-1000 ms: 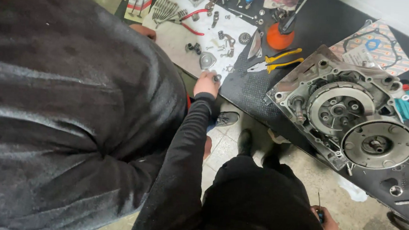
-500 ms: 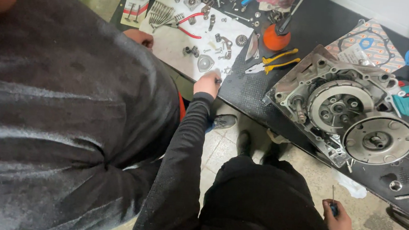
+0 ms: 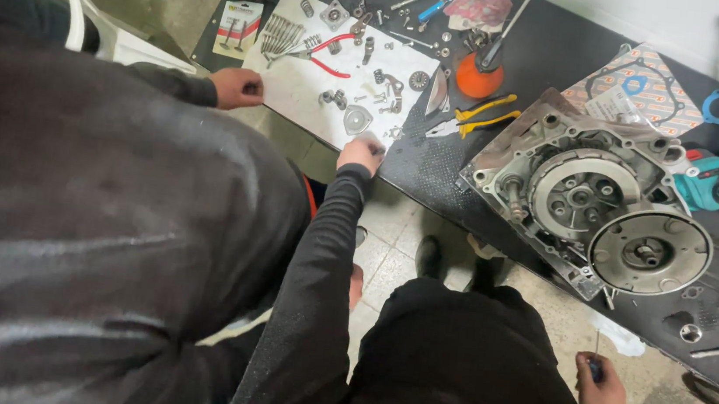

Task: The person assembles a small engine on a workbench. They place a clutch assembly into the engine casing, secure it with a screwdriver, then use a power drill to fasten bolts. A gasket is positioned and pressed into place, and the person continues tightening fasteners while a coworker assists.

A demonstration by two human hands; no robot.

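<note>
1. Left hand (image 3: 361,151): in a black sleeve, stretched to the near edge of a white paper sheet (image 3: 299,100) on the black workbench (image 3: 433,170). The fingers are curled down; whether they pinch anything cannot be told.
2. Small loose metal parts (image 3: 357,119): springs, gears and bolts scattered over the sheet, the nearest just beside the left hand's fingertips.
3. Right hand (image 3: 600,396): low beside the dark trousers, well apart from the bench, closed round a thin dark-handled screwdriver (image 3: 595,361) with its shaft pointing up.
4. Grey metal engine case (image 3: 588,202): open on the bench, clutch discs exposed.
5. Yellow-handled pliers (image 3: 477,117): between sheet and case.
6. Red-handled pliers (image 3: 330,54): on the sheet.
7. Co-worker's hand (image 3: 237,87): at the sheet's left edge.
</note>
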